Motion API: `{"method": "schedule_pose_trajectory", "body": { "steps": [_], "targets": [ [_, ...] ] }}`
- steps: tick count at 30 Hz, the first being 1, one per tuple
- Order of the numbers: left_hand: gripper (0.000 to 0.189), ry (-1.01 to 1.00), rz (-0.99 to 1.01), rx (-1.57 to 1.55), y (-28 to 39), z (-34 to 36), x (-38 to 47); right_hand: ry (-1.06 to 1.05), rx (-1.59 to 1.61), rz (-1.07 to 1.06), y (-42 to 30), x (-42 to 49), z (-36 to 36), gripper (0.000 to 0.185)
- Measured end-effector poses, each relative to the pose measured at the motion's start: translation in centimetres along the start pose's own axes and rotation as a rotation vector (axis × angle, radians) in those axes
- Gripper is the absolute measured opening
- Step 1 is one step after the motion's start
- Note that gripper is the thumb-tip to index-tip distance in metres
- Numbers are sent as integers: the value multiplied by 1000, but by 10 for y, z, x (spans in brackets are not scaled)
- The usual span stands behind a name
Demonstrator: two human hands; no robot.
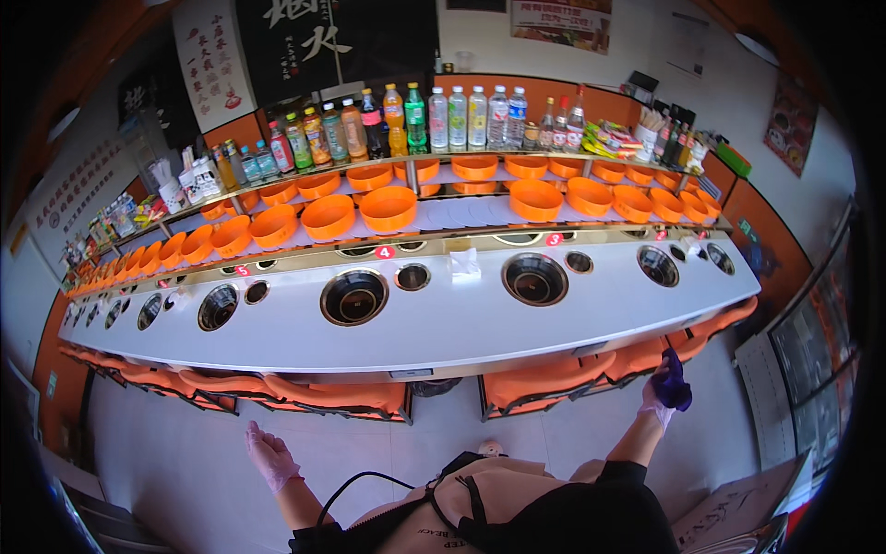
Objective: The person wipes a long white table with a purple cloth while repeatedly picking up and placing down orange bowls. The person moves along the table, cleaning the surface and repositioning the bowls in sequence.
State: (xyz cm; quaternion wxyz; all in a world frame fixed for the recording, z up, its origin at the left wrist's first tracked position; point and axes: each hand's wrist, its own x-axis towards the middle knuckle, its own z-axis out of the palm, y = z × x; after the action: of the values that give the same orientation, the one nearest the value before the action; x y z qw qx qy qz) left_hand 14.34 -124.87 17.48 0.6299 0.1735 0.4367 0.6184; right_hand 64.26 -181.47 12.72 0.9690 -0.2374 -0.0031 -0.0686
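Observation:
My left hand (pixel 271 456), in a thin clear glove, hangs over the floor at the lower left with nothing in it. On the right, my gloved right hand (pixel 657 398) grips a dark purple cloth (pixel 671 383) near the orange seats. Ahead runs a long white counter (pixel 443 325) with round dark cooking wells (pixel 354 298) sunk into it. A white tissue pack (pixel 466 266) sits between two of the wells. Behind them, orange round bowls (pixel 387 209) stand in a row on a belt of pale overlapping plates (pixel 457 212).
Orange bench seats (pixel 339 393) line the counter's near edge, with a black bin bag (pixel 435 386) between them. Drink bottles (pixel 415 119) and snack packets (pixel 612 138) fill the upper shelf. A glass-door cabinet (pixel 806 353) stands at the right.

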Motion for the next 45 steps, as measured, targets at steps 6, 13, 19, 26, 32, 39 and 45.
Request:
{"method": "schedule_pose_trajectory", "body": {
  "steps": [6, 13, 19, 26, 32, 39, 45],
  "targets": [
    [12, -191, -16, 92, -32, 68, -26, -16, 183, 24, -32, 16, -42, 43],
    [24, -356, -159, 263, -137, 164, -84, 174, 281, -67, -85, 59, -114, 56],
    [8, -511, -289, 371, -266, 282, -166, 189, 147, -168, -129, 137, -184, 61],
    [34, -848, -359, 727, -417, 443, -207, 46, -228, -203, -92, 212, -195, 24],
    [72, -879, -724, 873, -548, 578, -170, -180, -423, -69, -2, 213, -98, 34],
    [57, -953, -670, 926, -634, 632, -125, 204, -335, 336, 111, 205, 43, 50],
    [54, -1123, -767, 715, -531, 578, -78, 59, -617, 687, 234, 294, 136, 45]
  ]
}}
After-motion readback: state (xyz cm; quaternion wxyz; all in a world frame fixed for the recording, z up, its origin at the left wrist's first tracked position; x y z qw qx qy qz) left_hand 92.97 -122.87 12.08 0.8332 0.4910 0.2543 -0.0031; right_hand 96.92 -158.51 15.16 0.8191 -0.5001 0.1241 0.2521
